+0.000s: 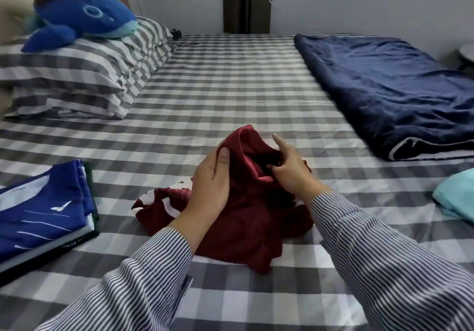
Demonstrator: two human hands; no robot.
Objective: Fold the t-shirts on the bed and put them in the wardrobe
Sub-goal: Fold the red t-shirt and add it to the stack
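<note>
A crumpled dark red t-shirt [243, 223] with white print lies in a heap on the checked bed [230, 87], in front of me. My left hand [211, 179] grips a raised fold of its cloth, thumb on top. My right hand [292, 166] pinches the same raised part from the right, index finger sticking out. A folded blue t-shirt [46, 212] with white print sits on a small stack at the left. A light teal garment [456, 197] lies at the right edge.
Striped pillows [84, 74] with a blue plush whale [84, 20] lie at the far left. A folded navy blanket [400, 89] covers the far right of the bed. A dark post [246, 2] stands against the wall behind.
</note>
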